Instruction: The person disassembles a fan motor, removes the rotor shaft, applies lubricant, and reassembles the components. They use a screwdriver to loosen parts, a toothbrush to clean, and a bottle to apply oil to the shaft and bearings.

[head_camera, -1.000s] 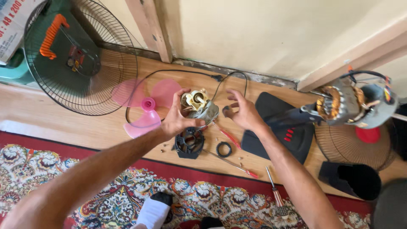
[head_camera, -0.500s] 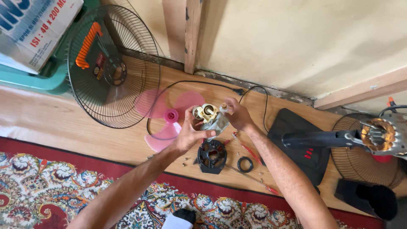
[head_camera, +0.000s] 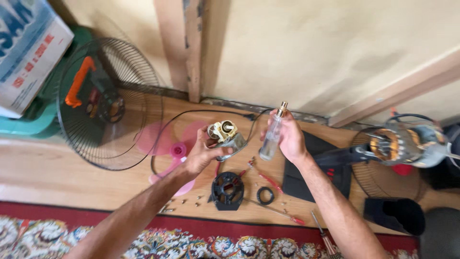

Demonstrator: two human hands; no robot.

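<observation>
Fan motor [head_camera: 226,138], near the centre of the frame, sits cupped in the left hand [head_camera: 203,152], fingers curled shut around its metal body. Just right of it, the right hand [head_camera: 289,139] grips a small clear bottle [head_camera: 271,136] upright, fingers wrapped tight. Below them on the wooden floor [head_camera: 57,177] lie a black motor cover [head_camera: 227,190], a rubber ring [head_camera: 265,195] and loose screws [head_camera: 184,205].

fan motor [head_camera: 225,136] | gripped, tilted; clear bottle [head_camera: 271,136] | upright (gold-tipped)
</observation>
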